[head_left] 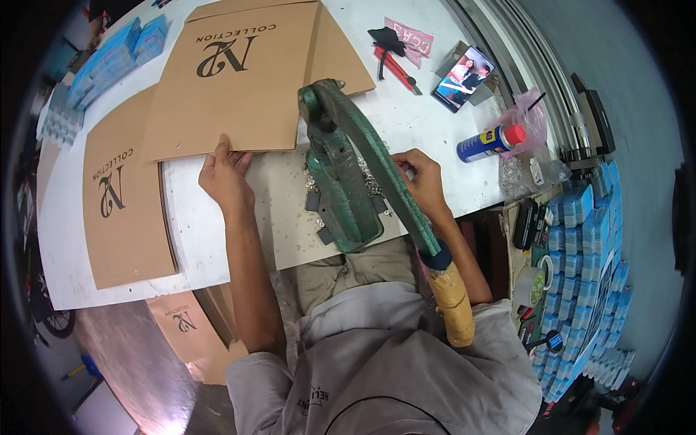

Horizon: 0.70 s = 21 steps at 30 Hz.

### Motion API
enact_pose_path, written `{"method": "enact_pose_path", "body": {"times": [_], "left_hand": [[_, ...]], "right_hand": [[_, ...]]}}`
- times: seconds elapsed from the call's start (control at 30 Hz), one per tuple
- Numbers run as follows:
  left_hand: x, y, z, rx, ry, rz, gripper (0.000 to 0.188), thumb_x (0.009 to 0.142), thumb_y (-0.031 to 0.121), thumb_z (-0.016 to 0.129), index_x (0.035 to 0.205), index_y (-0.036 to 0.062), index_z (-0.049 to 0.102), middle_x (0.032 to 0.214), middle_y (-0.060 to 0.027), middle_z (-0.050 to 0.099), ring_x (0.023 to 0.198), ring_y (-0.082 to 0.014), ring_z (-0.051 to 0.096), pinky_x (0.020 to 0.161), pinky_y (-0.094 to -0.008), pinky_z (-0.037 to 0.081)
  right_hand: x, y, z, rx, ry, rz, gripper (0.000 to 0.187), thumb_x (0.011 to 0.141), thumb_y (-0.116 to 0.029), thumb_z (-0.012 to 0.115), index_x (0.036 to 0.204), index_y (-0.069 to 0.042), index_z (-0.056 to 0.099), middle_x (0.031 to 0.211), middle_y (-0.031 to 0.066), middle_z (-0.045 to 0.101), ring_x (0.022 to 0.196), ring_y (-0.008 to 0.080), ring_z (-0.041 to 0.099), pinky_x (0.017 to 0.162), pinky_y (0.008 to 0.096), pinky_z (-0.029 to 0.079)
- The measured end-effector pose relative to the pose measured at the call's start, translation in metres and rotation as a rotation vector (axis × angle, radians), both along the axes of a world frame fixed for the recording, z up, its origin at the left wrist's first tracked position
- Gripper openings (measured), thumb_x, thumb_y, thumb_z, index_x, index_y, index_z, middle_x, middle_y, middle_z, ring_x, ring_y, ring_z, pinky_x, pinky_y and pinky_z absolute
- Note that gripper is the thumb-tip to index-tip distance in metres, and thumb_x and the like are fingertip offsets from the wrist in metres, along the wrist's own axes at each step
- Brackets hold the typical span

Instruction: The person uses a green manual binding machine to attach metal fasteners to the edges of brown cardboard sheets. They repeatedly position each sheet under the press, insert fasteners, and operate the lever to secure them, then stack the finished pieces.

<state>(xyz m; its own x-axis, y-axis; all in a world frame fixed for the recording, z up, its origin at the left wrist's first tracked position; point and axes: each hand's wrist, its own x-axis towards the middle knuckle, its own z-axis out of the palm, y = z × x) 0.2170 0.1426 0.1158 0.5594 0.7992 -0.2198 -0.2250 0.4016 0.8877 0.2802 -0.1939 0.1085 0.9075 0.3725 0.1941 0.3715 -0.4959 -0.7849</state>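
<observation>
My left hand [228,174] is closed on the near edge of a brown cardboard sheet [225,101] with dark print, thumb on top and fingers beneath. That sheet lies with its right corner beside a green lever hand press [341,174]. The press's long lever slants toward me and ends in a handle wrapped in yellow tape [453,304]. On the press's far right side, my right hand [422,180] has its fingers curled together, partly behind the lever; whatever they hold is too small to see. Small metal eyelets [371,181] lie scattered around the press base.
Another stack of brown sheets [127,196] lies at the left. To the right are a red cutter [399,71], a propped phone [464,78] and a blue spray can [489,143]. Blue packs are stacked at the back left [116,54] and far right [580,268].
</observation>
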Motion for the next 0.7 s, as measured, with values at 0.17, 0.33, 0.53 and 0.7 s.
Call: {"method": "enact_pose_path", "body": {"times": [0.17,0.33,0.53,0.7], "left_hand": [[-0.002,0.0,0.007,0.025,-0.017,-0.017,0.025,0.099,0.019,0.069,0.101,-0.0054,0.065,0.095,-0.0136,0.071,0.079,-0.02,0.072,0.065,-0.03,0.061],[0.002,0.006,0.005,0.083,0.022,-0.01,0.031,0.099,0.024,0.072,0.103,-0.0055,0.066,0.096,-0.0139,0.071,0.079,-0.0204,0.073,0.065,-0.0302,0.061],[0.003,0.007,0.004,0.076,0.063,-0.053,0.032,0.098,0.024,0.073,0.107,-0.0052,0.066,0.098,-0.0148,0.072,0.078,-0.0213,0.073,0.064,-0.0291,0.061],[0.0,0.006,0.006,0.057,0.13,-0.1,0.032,0.1,0.021,0.07,0.115,-0.0071,0.065,0.1,-0.016,0.072,0.079,-0.0231,0.073,0.066,-0.031,0.062]], "right_hand": [[-0.006,0.002,-0.001,-0.063,-0.021,-0.066,0.016,0.089,-0.005,0.074,0.103,0.001,0.076,0.091,0.0136,0.072,0.079,0.0196,0.068,0.073,0.0316,0.054],[-0.009,0.006,0.0,-0.046,-0.033,-0.079,0.016,0.088,-0.006,0.075,0.102,0.002,0.075,0.09,0.0141,0.071,0.078,0.021,0.069,0.073,0.0321,0.054],[-0.01,0.007,0.0,-0.025,-0.058,-0.072,0.015,0.089,-0.006,0.074,0.102,0.003,0.074,0.09,0.0149,0.071,0.078,0.0223,0.069,0.073,0.0326,0.055],[-0.011,0.008,0.0,-0.025,-0.07,-0.089,0.015,0.09,-0.007,0.074,0.102,0.002,0.074,0.09,0.0149,0.07,0.078,0.0224,0.07,0.072,0.0328,0.055]]}}
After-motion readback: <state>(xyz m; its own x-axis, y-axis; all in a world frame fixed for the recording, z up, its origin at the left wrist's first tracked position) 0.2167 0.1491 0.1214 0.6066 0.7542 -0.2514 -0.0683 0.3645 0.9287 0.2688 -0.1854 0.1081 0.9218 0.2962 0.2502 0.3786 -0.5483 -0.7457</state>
